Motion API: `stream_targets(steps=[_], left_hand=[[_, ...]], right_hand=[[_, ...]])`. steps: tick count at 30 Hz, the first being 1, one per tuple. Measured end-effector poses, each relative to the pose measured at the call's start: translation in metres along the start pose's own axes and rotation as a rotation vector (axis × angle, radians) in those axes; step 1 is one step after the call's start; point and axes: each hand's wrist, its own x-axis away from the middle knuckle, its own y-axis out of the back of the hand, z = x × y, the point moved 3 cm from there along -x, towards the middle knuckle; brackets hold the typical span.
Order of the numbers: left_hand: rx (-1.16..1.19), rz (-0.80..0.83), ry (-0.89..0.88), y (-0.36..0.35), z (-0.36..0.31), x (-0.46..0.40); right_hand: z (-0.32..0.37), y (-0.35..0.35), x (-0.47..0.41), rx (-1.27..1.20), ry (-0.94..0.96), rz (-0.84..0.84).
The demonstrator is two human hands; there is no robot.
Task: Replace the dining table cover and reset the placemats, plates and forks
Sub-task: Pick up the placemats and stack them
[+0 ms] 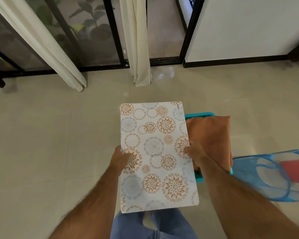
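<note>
A white placemat [155,152] printed with orange and blue flower circles is held flat in front of me, above the tiled floor. My left hand [119,160] grips its left edge, thumb on top. My right hand [196,152] grips its right edge. Just right of the placemat lies a folded orange cloth [212,133] on a turquoise basket [199,116]. No table, plates or forks are in view.
A blue mesh hamper [269,176] with something red [295,170] inside stands at the right. Cream curtains [138,49] hang before black-framed glass doors [97,31] ahead. A white wall [248,26] is at the back right. Beige floor tiles [41,144] spread to the left.
</note>
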Motion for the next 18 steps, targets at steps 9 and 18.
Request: stream_targets(steps=[9, 18], left_hand=[[-0.171, -0.010, 0.008, 0.007, 0.006, 0.004], [-0.290, -0.061, -0.047, 0.023, -0.003, 0.020]], right_hand=[[0.002, -0.002, 0.003, -0.037, 0.027, -0.009], [0.008, 0.003, 0.033, 0.034, 0.083, -0.069]])
